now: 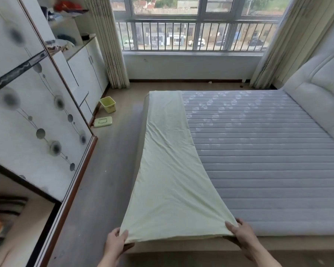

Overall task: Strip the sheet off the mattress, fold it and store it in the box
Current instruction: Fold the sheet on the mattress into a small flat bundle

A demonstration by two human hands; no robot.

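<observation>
Along the left edge of the one bare grey mattress (258, 151) lies a single pale yellow-green sheet (170, 170), folded into a long strip running toward the window. Two hands hold its near end — the left hand (115, 242) pinches one corner, the right hand (239, 233) the other, each grip closed on cloth. On the floor by the cabinets sit one yellow-green box (108, 104) and one lid (103, 121), apart.

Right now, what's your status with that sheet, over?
Both hands pinching near corners: left hand, right hand. Sheet folded into long strip on mattress. Box open on floor, path unobstructed.
</observation>
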